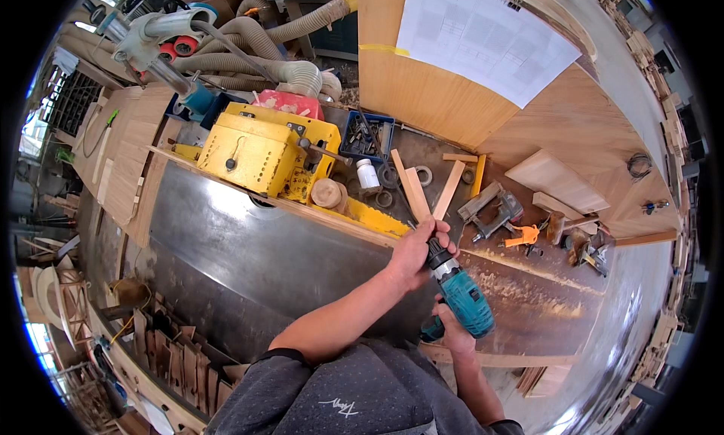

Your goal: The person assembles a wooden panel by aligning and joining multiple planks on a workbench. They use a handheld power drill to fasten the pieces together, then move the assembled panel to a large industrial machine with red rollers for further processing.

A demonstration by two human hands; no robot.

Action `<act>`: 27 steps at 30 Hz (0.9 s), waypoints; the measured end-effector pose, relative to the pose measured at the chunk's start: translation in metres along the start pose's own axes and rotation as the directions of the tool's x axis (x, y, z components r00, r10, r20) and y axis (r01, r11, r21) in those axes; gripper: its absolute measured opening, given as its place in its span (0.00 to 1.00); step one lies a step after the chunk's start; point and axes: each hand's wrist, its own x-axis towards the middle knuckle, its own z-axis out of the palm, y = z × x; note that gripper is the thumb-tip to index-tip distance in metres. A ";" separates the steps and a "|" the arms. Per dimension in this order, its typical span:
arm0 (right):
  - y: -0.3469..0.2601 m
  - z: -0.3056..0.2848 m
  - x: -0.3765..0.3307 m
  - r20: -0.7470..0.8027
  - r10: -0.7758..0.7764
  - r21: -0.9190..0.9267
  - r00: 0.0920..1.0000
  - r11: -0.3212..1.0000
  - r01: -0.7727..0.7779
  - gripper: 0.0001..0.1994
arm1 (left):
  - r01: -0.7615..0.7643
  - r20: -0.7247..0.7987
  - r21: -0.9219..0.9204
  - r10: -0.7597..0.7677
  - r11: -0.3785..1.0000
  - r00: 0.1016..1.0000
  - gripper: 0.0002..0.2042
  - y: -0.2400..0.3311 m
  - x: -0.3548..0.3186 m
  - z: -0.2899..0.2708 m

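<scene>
A teal cordless drill point(466, 299) with a black chuck is in my right hand point(455, 331), whose fingers wrap round its grip. The chuck points up and away from me. My left hand point(415, 252) is closed at the chuck's front end. Its fingers curl together there, and what they pinch is hidden. Just beyond my left hand, narrow wooden strips point(450, 188) lie on the workbench point(513, 284), fanned apart. To the right of the hands rest a grey nail gun point(494, 212) and an orange air blow gun point(522, 235).
A yellow machine housing point(253, 154) stands left of centre, beside a smooth metal table point(219, 231). A white bottle point(367, 175), tape rolls point(424, 176) and a blue bin point(367, 136) of small parts lie beyond. Sawdust covers the bench at right. A drawing sheet point(483, 39) hangs on a wooden panel.
</scene>
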 end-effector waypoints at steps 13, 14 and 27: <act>0.024 -0.043 0.016 0.009 0.053 0.094 0.999 0.994 -0.053 0.25 | -0.107 0.093 0.994 0.641 -0.017 0.762 0.13 0.137 0.113 -0.091; 0.025 -0.044 0.018 0.005 0.053 0.050 0.999 0.997 -0.053 0.25 | 0.004 0.117 0.984 0.667 -0.177 0.736 0.15 0.144 0.124 -0.091; 0.029 -0.051 0.045 0.016 0.044 -0.010 0.999 0.999 -0.044 0.35 | 0.127 -0.073 0.992 0.718 -0.022 0.692 0.15 0.150 0.197 -0.099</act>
